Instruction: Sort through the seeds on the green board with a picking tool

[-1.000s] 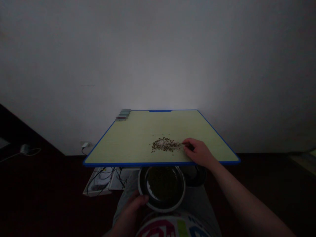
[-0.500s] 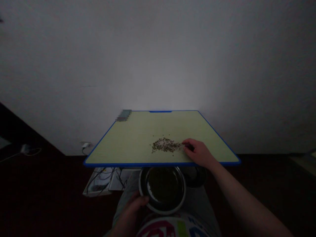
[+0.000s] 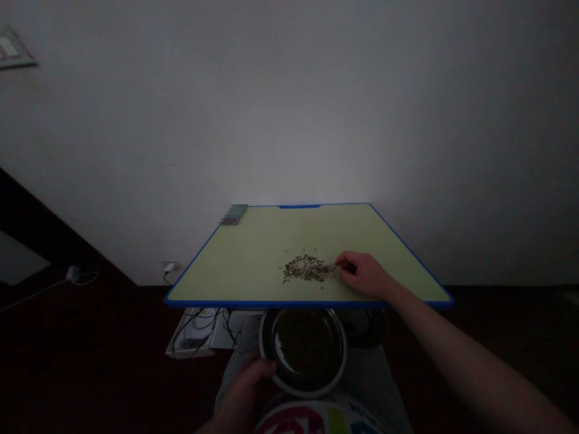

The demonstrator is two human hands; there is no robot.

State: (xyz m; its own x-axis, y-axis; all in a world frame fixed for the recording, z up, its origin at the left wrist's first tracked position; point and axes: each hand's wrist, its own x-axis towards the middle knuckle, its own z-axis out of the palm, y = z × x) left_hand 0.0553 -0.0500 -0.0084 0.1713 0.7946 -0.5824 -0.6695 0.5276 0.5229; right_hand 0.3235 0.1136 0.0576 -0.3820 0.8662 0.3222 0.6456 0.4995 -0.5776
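A loose pile of small dark-brown and whitish grains (image 3: pixel 305 268) lies on the pale yellow-green tabletop (image 3: pixel 253 250). At the pile's right end my right hand (image 3: pixel 364 274) rests low over the table, fingers curled and tips drawn together; what they hold, if anything, is too small to make out. Below the table's front edge, over my lap, sits a round bowl (image 3: pixel 302 390) with a light, shiny rim. Dark greenish-brown contents fill its bottom. My left hand (image 3: pixel 256 374) grips the bowl's left side, thumb over the rim.
Blue edging (image 3: pixel 312 304) borders the table, which stands against a grey wall (image 3: pixel 294 120). A second dark container (image 3: pixel 373 328) is partly hidden under the table's right front. Boxes with black cables (image 3: pixel 196 331) lie at lower left. A white plug (image 3: pixel 169 267) sits in the wall.
The view has shifted slightly, so everything sits a little further right. My right hand stays at the pile's right end, and my left hand keeps hold of the bowl.
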